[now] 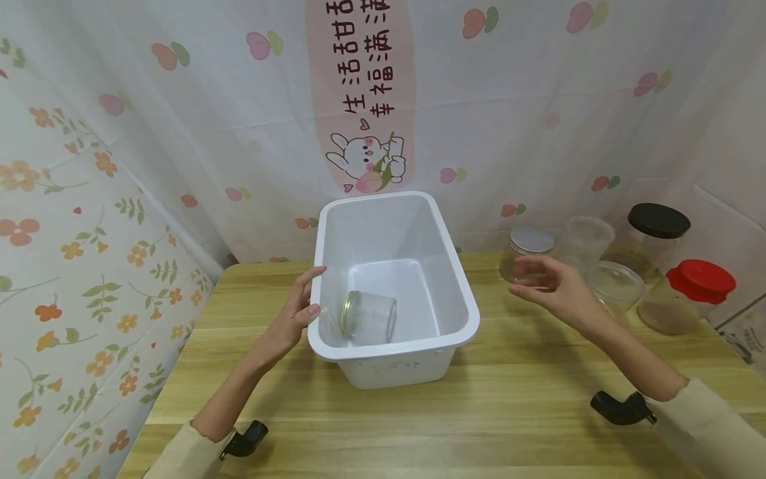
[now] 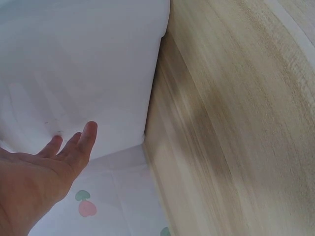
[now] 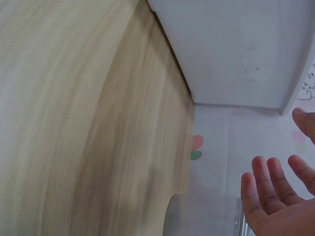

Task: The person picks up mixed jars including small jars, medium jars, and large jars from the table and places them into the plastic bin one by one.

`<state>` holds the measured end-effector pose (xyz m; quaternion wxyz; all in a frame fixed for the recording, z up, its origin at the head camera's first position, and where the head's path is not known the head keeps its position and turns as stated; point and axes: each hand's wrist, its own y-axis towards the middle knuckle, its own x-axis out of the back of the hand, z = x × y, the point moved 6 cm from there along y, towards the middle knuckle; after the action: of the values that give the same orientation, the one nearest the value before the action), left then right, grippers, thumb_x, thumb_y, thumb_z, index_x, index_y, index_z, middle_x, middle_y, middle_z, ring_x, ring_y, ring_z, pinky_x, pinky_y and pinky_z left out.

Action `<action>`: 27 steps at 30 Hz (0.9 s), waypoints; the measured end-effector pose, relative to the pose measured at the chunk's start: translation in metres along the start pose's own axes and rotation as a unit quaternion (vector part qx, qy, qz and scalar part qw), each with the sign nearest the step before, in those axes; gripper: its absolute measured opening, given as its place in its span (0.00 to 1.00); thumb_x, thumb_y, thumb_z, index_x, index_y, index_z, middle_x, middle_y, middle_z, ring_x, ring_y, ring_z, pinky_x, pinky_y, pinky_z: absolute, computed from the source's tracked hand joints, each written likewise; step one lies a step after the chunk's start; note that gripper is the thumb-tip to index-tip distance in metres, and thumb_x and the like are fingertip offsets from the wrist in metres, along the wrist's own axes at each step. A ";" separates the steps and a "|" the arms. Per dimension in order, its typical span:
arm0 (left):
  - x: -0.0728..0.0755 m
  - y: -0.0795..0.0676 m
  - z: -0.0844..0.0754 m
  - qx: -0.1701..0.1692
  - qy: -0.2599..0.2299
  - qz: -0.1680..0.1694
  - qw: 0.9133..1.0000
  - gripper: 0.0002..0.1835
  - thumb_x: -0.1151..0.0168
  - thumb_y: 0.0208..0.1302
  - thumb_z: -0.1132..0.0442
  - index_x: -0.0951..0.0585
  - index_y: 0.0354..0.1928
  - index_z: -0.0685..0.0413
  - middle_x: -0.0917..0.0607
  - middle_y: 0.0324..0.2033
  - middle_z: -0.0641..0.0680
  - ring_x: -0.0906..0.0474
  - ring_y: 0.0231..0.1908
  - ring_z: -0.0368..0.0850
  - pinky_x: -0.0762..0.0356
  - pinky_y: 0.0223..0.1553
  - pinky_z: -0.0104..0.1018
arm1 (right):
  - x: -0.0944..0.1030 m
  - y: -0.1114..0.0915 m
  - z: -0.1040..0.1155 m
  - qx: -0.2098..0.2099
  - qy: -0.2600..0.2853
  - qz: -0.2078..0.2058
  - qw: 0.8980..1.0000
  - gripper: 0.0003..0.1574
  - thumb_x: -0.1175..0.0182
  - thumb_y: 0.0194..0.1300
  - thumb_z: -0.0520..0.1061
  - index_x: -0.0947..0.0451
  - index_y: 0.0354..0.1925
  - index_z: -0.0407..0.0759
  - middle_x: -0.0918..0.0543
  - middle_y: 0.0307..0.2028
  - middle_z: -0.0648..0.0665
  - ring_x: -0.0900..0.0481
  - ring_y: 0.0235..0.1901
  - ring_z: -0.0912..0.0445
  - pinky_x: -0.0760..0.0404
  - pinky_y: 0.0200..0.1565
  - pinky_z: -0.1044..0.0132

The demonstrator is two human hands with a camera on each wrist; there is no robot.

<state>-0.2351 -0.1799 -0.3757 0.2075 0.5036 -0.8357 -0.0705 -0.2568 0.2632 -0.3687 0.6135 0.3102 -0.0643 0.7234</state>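
Observation:
A white plastic bin (image 1: 445, 233) stands on the wooden table, and a clear jar with a gold lid (image 1: 371, 318) lies on its side in it. My left hand (image 1: 297, 306) rests at the bin's left rim, thumb and index fingertip on the edge. In the left wrist view its other fingers (image 2: 87, 140) are loosely extended beside the outer wall. My right hand (image 1: 556, 289) is held with thumb and fingers apart, in front of a clear jar with a silver lid (image 1: 531, 241). Nothing is in its grasp; the right wrist view shows the fingers spread near that jar (image 3: 202, 216).
More clear containers stand at the right: an open-looking one (image 1: 586, 239), a low one (image 1: 616, 283), a black-lidded jar (image 1: 658, 223) and a red-lidded jar (image 1: 700, 283). A patterned curtain (image 1: 239, 133) hangs behind the wooden table (image 1: 419, 426).

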 end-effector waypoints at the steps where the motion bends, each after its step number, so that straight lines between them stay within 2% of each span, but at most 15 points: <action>1: 0.000 0.000 -0.001 -0.002 0.000 0.000 1.000 0.33 0.54 0.76 0.54 0.51 0.77 0.47 0.35 0.63 0.74 0.32 0.55 0.70 0.23 0.49 0.43 | 0.000 0.000 -0.001 -0.001 0.000 0.001 1.000 0.33 0.31 0.67 0.41 0.28 0.67 0.39 0.21 0.56 0.33 0.17 0.46 0.60 0.19 0.41 0.69; 10: 0.000 0.001 -0.002 -0.001 -0.002 0.001 1.000 0.32 0.54 0.76 0.55 0.50 0.77 0.47 0.35 0.61 0.76 0.30 0.54 0.70 0.21 0.48 0.43 | 0.003 -0.005 -0.006 -0.018 -0.012 0.002 1.000 0.34 0.31 0.68 0.43 0.29 0.68 0.38 0.21 0.56 0.34 0.18 0.47 0.60 0.20 0.41 0.70; 17: 0.000 0.000 -0.001 0.001 -0.002 -0.001 1.000 0.32 0.54 0.76 0.56 0.50 0.77 0.47 0.34 0.61 0.75 0.31 0.54 0.70 0.22 0.48 0.43 | 0.005 -0.010 -0.008 -0.016 -0.002 -0.003 1.000 0.32 0.32 0.68 0.41 0.29 0.67 0.39 0.21 0.56 0.34 0.18 0.47 0.61 0.20 0.42 0.70; 27: 0.000 0.000 0.000 0.006 -0.002 -0.003 1.000 0.32 0.54 0.76 0.54 0.50 0.77 0.46 0.34 0.60 0.75 0.31 0.54 0.71 0.22 0.48 0.43 | 0.015 -0.018 -0.010 -0.021 0.015 -0.006 1.000 0.32 0.32 0.68 0.39 0.30 0.67 0.38 0.21 0.56 0.40 0.18 0.48 0.61 0.20 0.44 0.69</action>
<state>-0.2350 -0.1797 -0.3753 0.2031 0.5069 -0.8351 -0.0670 -0.2450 0.2846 -0.3743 0.6249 0.2866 -0.0686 0.7229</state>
